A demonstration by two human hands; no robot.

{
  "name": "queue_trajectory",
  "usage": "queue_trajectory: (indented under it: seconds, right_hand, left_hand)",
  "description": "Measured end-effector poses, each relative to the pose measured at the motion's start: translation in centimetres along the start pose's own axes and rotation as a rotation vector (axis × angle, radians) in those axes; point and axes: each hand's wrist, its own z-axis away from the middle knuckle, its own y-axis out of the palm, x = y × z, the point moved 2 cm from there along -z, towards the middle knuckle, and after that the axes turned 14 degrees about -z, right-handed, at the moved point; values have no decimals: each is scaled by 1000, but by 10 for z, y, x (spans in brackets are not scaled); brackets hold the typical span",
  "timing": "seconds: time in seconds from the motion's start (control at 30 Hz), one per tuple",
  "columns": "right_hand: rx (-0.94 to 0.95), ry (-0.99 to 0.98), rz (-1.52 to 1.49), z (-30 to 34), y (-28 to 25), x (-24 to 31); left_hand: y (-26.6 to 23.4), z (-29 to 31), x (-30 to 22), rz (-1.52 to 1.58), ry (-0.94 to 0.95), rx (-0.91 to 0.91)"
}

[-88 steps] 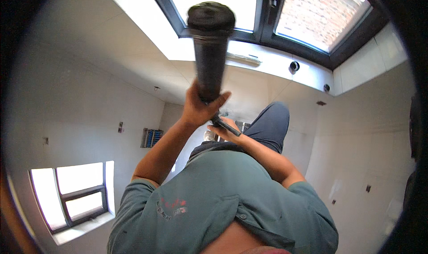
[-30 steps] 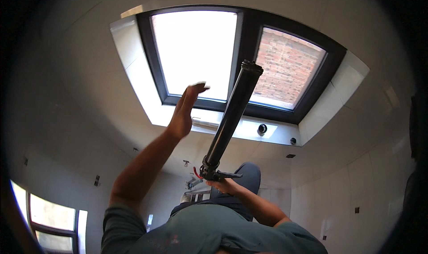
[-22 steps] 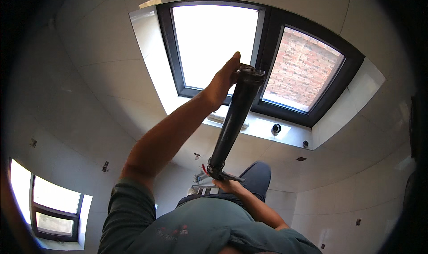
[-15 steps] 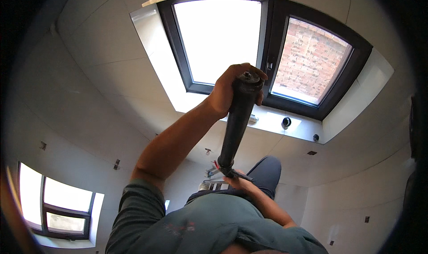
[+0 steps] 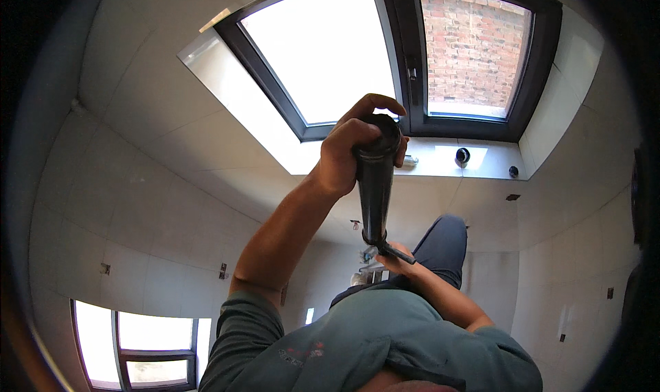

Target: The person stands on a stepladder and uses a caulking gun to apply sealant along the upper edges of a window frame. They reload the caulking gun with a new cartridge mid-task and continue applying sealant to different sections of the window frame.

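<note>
A black tubular caulking gun (image 5: 375, 192) stands nearly upright in front of me. My left hand (image 5: 340, 148) is wrapped around its top end, the thumb pressed over the rim and the index finger curled above the opening. The inside of that end looks dark. Lower down, my right hand (image 5: 404, 260) is closed at the handle and lever end, close to my body. The tool and my wrist partly hide those fingers.
A black round cap-like ring (image 5: 463, 156), a smaller black piece (image 5: 513, 172) and a silvery item (image 5: 410, 161) lie on the windowsill (image 5: 433, 164). Behind rises a dark-framed window (image 5: 412, 62). Another window (image 5: 155, 354) is at lower left. Tiled walls (image 5: 158, 206) have several small socket cut-outs.
The view has shifted, and the gun stands more upright. My left thumb has moved onto the rim and the index finger has lifted. A metallic piece seen in the top end before no longer shows.
</note>
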Motion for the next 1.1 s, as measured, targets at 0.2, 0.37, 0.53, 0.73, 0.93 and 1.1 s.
queue_trajectory:
  seconds: [0.2, 0.37, 0.53, 0.73, 0.93, 1.1]
  right_hand:
    - [-97, -109, -111, 4, -1, 5]
    - [-149, -132, -151, 10, -3, 14]
    - [-194, -36, -151, 12, -3, 9]
    - [-271, -71, -119, 11, -1, 1]
    - [-314, -69, -146, 16, -5, 14]
    - [-304, 46, -149, 15, -5, 10]
  left_hand:
    - [8, 5, -3, 123, 26, 32]
    - [14, 10, -4, 99, 99, 115]
    - [22, 14, -8, 125, 135, 187]
    - [23, 16, -13, 162, 147, 252]
    - [23, 18, -11, 154, 157, 256]
    - [26, 20, -8, 112, 195, 227]
